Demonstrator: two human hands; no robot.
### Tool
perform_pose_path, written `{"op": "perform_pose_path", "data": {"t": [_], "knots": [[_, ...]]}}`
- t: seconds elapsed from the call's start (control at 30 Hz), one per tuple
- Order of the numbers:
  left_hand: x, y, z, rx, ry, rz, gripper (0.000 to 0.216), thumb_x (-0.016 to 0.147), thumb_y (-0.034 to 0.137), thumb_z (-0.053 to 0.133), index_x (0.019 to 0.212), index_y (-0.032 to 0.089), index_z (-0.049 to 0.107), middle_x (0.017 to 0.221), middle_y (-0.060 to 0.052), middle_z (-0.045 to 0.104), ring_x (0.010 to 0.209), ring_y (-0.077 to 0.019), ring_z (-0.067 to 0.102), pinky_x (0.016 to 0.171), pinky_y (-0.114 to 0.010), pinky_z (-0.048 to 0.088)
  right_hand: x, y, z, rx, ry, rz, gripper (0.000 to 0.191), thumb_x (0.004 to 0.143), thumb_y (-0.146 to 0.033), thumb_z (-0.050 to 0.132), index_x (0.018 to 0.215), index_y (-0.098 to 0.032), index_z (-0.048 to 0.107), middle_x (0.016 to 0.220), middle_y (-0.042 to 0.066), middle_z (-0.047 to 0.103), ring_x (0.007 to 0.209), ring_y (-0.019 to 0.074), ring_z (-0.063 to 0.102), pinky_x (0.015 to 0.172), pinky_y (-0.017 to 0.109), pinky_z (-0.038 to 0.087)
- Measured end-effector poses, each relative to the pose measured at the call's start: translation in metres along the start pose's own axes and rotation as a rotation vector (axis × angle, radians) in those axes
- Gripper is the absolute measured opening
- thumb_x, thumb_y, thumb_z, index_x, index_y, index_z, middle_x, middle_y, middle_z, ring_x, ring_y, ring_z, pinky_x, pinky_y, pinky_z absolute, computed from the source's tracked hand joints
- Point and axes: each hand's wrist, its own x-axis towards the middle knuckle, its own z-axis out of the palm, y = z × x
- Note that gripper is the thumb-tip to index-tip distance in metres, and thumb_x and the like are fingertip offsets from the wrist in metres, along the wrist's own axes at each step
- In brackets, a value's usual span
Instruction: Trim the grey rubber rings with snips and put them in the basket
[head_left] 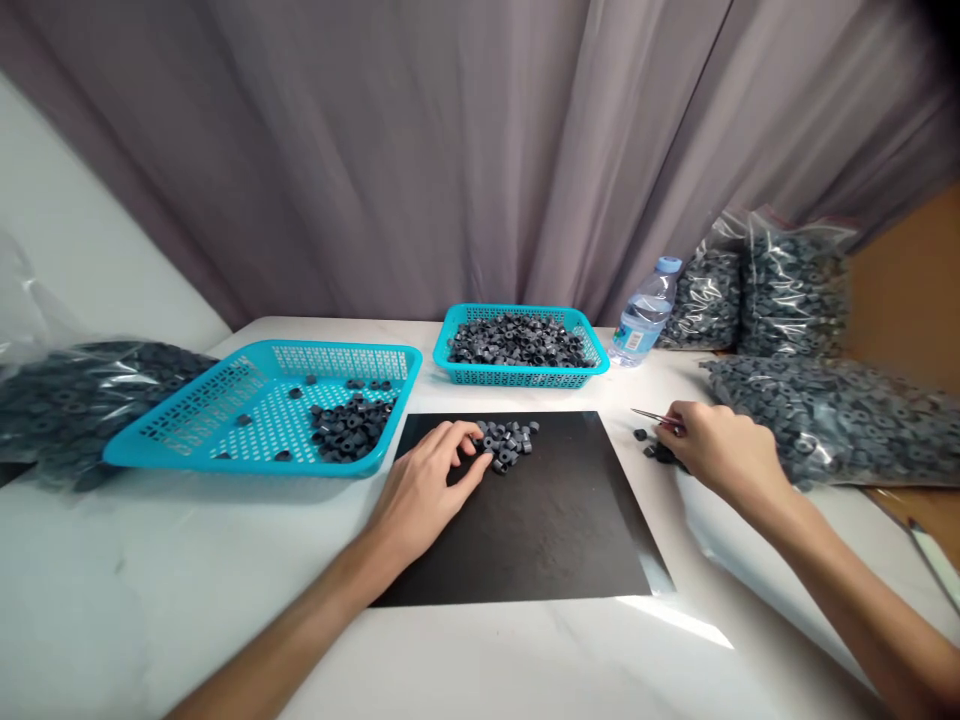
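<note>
My left hand [427, 480] rests at the left side of a small pile of dark grey ring-shaped pieces [510, 445]. Its fingers are curved and apart, with thumb and index fingertip touching the pile's edge. Under the pile lies a black rectangular mat [540, 530]. To the right of the mat, my right hand [724, 445] is closed around a pair of tweezers [654, 415], whose thin tips point left. Just below the tweezers, a few loose dark pieces [641, 435] lie on the white table, some partly hidden by that hand.
A blue basket [262, 465] with some dark pieces stands left, and a fuller blue basket [517, 378] stands behind the mat. A water bottle [646, 315] is at the back right. Bags of pieces lie left [112, 400] and right [847, 420]; more bags [795, 290] stand behind.
</note>
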Motion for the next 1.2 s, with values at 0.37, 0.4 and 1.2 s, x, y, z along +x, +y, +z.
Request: {"op": "perform_pose_path", "data": {"t": [0.37, 0.4, 1.2], "knots": [[-0.003, -0.011, 0.009, -0.015, 0.016, 0.052, 0.018, 0.098, 0.018, 0.06, 0.11, 0.025, 0.071, 0.106, -0.002, 0.069, 0.095, -0.0194, 0.069, 0.075, -0.027, 0.055, 0.006, 0.003, 0.015, 0.103, -0.025, -0.05, 0.037, 0.097, -0.045, 0.047, 0.098, -0.023, 0.076, 0.091, 0.013, 0.076, 0.077, 0.0309, 0.07, 0.056, 0.032, 0.031], [-0.003, -0.011, 0.009, -0.019, 0.017, 0.051, 0.016, 0.098, 0.017, 0.061, 0.109, 0.024, 0.07, 0.106, -0.002, 0.069, 0.095, -0.0193, 0.069, 0.074, -0.027, 0.055, 0.007, 0.004, 0.016, 0.115, -0.021, -0.049, 0.037, 0.097, -0.045, 0.047, 0.099, -0.024, 0.077, 0.09, 0.013, 0.076, 0.076, 0.0308, 0.07, 0.056, 0.032, 0.031], [-0.013, 0.015, 0.01, -0.41, 0.019, 0.057, 0.009, 0.1, 0.02, 0.06, 0.107, 0.021, 0.066, 0.101, -0.002, 0.07, 0.09, -0.0161, 0.069, 0.087, -0.029, 0.055, -0.056, -0.079, 0.025, 1.423, -0.303, -0.354, 0.049, 0.096, -0.065, 0.054, 0.091, -0.017, 0.068, 0.064, -0.005, 0.036, 0.057, 0.0114, 0.032, 0.051, 0.026, 0.026]]}}
